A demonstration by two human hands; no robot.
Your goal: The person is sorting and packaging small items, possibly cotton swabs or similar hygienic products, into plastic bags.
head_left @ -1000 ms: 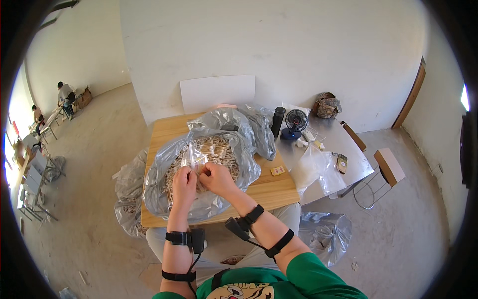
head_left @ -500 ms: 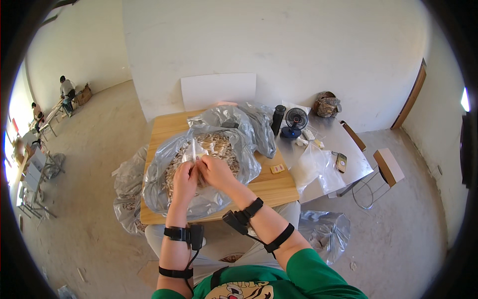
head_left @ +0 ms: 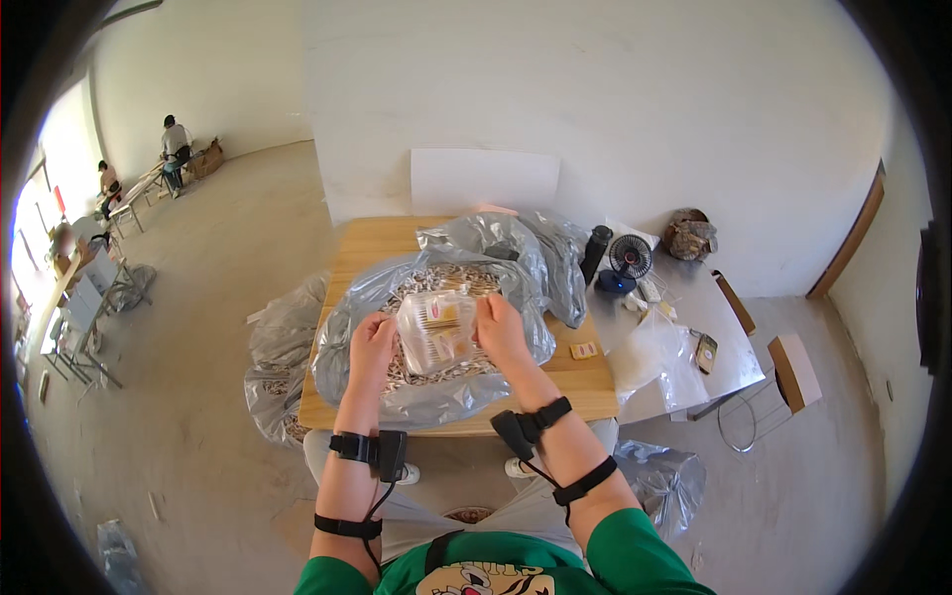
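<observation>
A clear plastic bag (head_left: 436,337) is stretched between my two hands, above the wooden table. Yellow labels and rows of thin sticks show through it. My left hand (head_left: 371,345) pinches its left edge, and my right hand (head_left: 502,329) grips the upper right edge, fingers closed. Below lies a large, open grey plastic sack (head_left: 347,297) heaped with short, pale-tipped sticks (head_left: 456,278) that look like cotton swabs. The clear bag hides the middle of the heap.
A small yellow card (head_left: 585,350) lies on the wooden table (head_left: 377,236). The metal side table (head_left: 729,347) carries a black fan (head_left: 630,258), a dark bottle (head_left: 596,253), clear bags (head_left: 645,357) and a phone-like device (head_left: 705,352). Grey sacks (head_left: 283,347) stand on the floor. People work far left.
My hands have moved apart from close together over the heap, spreading the clear bag between them. Its yellow labels now show. The view has shifted, so the scene sits farther right.
</observation>
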